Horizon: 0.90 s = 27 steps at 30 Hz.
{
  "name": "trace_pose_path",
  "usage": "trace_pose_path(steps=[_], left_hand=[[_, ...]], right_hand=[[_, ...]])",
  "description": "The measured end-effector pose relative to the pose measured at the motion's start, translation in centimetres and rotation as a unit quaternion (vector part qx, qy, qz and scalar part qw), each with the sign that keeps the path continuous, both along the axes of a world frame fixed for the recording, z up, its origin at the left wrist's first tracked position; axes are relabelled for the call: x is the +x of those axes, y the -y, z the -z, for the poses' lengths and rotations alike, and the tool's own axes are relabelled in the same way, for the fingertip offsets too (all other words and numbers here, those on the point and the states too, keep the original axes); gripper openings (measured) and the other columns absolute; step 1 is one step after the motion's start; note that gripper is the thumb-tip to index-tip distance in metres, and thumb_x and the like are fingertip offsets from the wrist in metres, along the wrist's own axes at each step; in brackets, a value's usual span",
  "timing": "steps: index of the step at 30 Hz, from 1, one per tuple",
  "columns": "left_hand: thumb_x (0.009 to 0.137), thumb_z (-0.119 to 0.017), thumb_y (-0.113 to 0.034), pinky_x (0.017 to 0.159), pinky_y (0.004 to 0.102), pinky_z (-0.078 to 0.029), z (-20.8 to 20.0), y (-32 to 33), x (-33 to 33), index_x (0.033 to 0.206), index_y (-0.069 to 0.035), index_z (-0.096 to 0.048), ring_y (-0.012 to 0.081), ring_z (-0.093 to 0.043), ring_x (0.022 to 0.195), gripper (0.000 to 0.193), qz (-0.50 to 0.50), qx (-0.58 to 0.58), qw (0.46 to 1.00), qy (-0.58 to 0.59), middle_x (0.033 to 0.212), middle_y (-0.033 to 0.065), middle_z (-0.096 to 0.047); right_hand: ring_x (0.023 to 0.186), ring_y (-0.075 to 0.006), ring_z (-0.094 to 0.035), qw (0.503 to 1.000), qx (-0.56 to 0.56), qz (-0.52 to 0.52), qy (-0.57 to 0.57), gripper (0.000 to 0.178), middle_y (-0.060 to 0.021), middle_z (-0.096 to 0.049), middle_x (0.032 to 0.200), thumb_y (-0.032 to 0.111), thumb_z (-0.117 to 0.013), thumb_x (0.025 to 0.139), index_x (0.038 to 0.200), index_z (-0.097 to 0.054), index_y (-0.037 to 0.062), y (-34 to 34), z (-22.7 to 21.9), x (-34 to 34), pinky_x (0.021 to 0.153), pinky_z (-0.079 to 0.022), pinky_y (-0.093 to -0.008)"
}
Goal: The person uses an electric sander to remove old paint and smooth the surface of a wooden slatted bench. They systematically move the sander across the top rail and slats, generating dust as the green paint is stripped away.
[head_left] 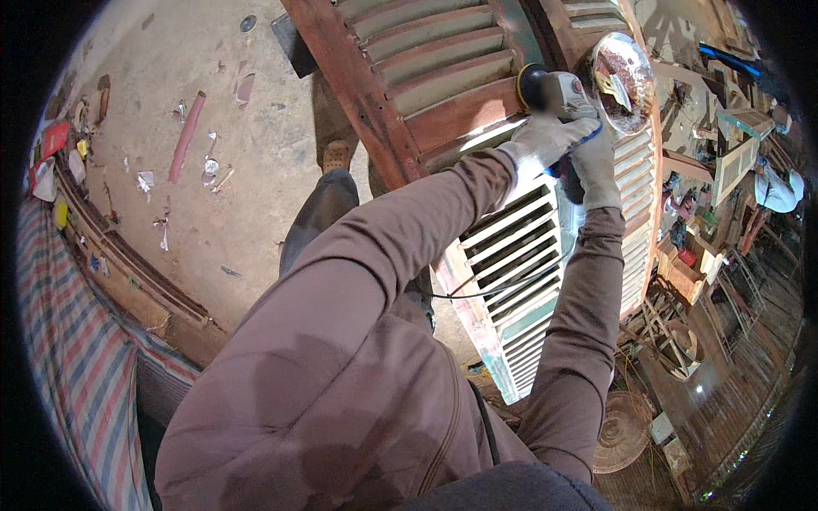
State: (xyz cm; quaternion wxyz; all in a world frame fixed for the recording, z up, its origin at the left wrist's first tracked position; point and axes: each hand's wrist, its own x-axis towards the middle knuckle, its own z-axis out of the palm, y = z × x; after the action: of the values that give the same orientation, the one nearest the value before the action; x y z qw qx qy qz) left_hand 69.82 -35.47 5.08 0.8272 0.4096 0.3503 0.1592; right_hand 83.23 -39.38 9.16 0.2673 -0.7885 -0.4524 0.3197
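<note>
A: What sits nearest?

B: Brown sleeves [375, 247] stretch away from the near edge, a striped sheet [81, 315] draped at near left and a round woven basket [626, 433] at near right.

A: And beyond them?

B: A pale louvred shutter [527, 317] with patches of green, a thin black cord [494, 295] crossing its slats.

A: Where are the hands?

B: Farther along, both gloved. The left hand [545, 140] and the right hand [599, 166] meet on one power tool [566, 87]. Each grip is closed around its body, the left nearer the head, the right behind it.

A: Is the tool's disc on the wood?

B: The yellow-edged disc [532, 87] is by the edge of a reddish-brown louvred shutter [460, 115], at its right side; whether they touch, I cannot tell.

A: What flanks the work?

B: Just right of the tool, a shiny round dish [623, 83] holds brownish bits and a small yellow-and-white piece. To the left, a reddish strip [188, 136] and paper scraps lie on the bare floor [273, 128].

A: Farthest off?

B: Timber pieces clutter the far right, beside a light-blue bundle [775, 189].
</note>
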Motion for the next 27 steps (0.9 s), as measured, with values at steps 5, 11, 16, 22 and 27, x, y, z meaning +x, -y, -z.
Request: trace_pose_path(steps=[5, 11, 16, 22, 27], left_hand=[[0.092, -0.076, -0.062, 0.063, 0.0329, -0.060, 2.0, 1.9, 0.4, 0.100, 0.004, -0.078, 0.0166, -0.074, 0.072, 0.066, -0.020, 0.014, 0.999, -0.043, 0.083, 0.0111, -0.076], [0.095, -0.083, -0.036, 0.063, 0.0299, -0.056, -1.9, 6.9, -5.7, 0.104, -0.005, -0.078, 0.0148, -0.070, 0.071, 0.033, -0.189, -0.185, 0.959, 0.104, 0.088, 0.0028, -0.076], [0.105, -0.068, -0.014, 0.088, 0.0328, -0.062, -2.1, 9.0, -10.9, 0.118, 0.004, -0.071, 0.0167, -0.074, 0.096, 0.023, -0.166, -0.168, 0.972, -0.012, 0.117, 0.0096, -0.075], [0.099, -0.079, -0.023, 0.084, 0.0286, -0.058, -2.8, 8.0, -10.0, 0.129, 0.002, -0.067, 0.0125, -0.070, 0.096, 0.041, -0.170, -0.204, 0.964, 0.011, 0.116, 0.0073, -0.074], [0.098, -0.079, -0.029, 0.074, 0.0316, -0.061, -3.3, 5.9, -4.1, 0.124, -0.004, -0.073, 0.0127, -0.071, 0.084, 0.036, -0.157, -0.205, 0.965, 0.045, 0.105, 0.0027, -0.076]], right_hand=[[0.106, -0.0371, -0.075, 0.992, -0.067, -0.028, 0.104, 0.058, -0.0240, -0.075, 0.113, 0.031, -0.078, 0.090, 0.139, -0.058, 0.0065, 1.7, 1.3, 0.1, 0.089, -0.057, -0.0449], [0.102, -0.0464, -0.074, 0.986, -0.048, -0.059, 0.150, 0.067, -0.0275, -0.074, 0.107, 0.029, -0.081, 0.086, 0.144, -0.052, 0.0105, 6.4, -0.2, -5.8, 0.084, -0.058, -0.0512], [0.093, -0.0457, -0.074, 0.982, -0.030, -0.128, 0.138, 0.064, -0.0282, -0.074, 0.097, 0.023, -0.082, 0.082, 0.137, -0.052, 0.0073, 6.6, -2.7, -11.0, 0.079, -0.057, -0.0531], [0.094, -0.0454, -0.075, 0.987, -0.026, -0.112, 0.115, 0.073, -0.0265, -0.075, 0.096, 0.026, -0.085, 0.080, 0.141, -0.050, 0.0078, 5.9, -2.7, -10.4, 0.077, -0.058, -0.0534], [0.102, -0.0433, -0.074, 0.995, -0.060, -0.029, 0.075, 0.047, -0.0239, -0.076, 0.106, 0.023, -0.077, 0.090, 0.129, -0.057, 0.0085, 4.3, -3.8, -6.1, 0.082, -0.057, -0.0500]])
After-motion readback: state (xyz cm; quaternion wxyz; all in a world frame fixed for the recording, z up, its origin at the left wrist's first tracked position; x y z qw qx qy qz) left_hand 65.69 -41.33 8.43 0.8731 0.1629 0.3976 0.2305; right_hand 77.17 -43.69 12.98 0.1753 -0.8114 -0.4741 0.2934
